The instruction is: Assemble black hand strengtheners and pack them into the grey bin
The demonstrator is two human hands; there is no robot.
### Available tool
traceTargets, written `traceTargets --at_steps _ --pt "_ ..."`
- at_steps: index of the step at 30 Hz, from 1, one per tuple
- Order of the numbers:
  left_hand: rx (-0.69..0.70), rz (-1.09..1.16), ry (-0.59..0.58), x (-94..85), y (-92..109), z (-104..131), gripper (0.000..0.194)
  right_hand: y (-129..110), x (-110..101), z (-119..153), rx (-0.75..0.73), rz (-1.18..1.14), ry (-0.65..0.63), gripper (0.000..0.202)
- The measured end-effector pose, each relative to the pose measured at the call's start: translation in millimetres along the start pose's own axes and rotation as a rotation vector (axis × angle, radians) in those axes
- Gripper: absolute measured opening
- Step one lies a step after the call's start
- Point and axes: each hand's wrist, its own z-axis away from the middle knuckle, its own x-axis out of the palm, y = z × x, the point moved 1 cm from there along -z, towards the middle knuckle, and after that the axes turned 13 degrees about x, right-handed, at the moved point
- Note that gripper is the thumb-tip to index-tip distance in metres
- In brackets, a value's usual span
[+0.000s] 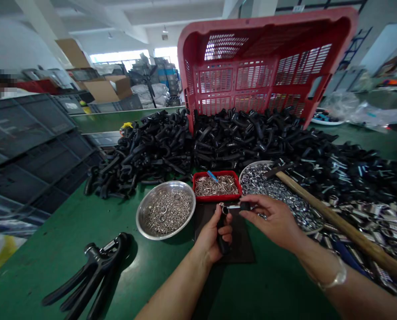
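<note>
My left hand (209, 240) is wrapped round a black plastic handle (223, 245), with a shiny metal ring at its upper end. Between the thumb and fingers of my right hand (278, 220) is a black knob (244, 206) with a thin metal rod. That rod points left at the ring end of the handle; whether they touch I cannot tell. Both hands are above a dark mat (241, 249). Behind them stands a red tray (218, 198) of metal pins with a blue-handled tool (213, 176) on top.
A steel bowl (141, 222) of small metal parts stands left. To the right, a wooden-handled hammer (331, 217) lies across a basin of metal rings and several springs (381, 226). Black handles (248, 138) spill from a tipped red crate (268, 24). Assembled hand grips (100, 266) lie front left.
</note>
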Motion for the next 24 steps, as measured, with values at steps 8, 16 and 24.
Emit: traceTargets --at_steps 8,16,24 --pt "0.289 -0.329 -0.135 -7.4 -3.1 0.8 0.059 -20.0 27.9 29.7 -0.475 0.414 0.133 0.022" --pt "0.491 -0.635 -0.287 -13.1 6.1 7.4 0.066 -35.5 35.3 57.4 -0.641 0.537 0.145 0.028" --pt "0.579 -0.647 -0.092 -6.3 1.4 1.0 0.047 0.0 42.5 29.1 -0.289 0.423 0.257 0.023"
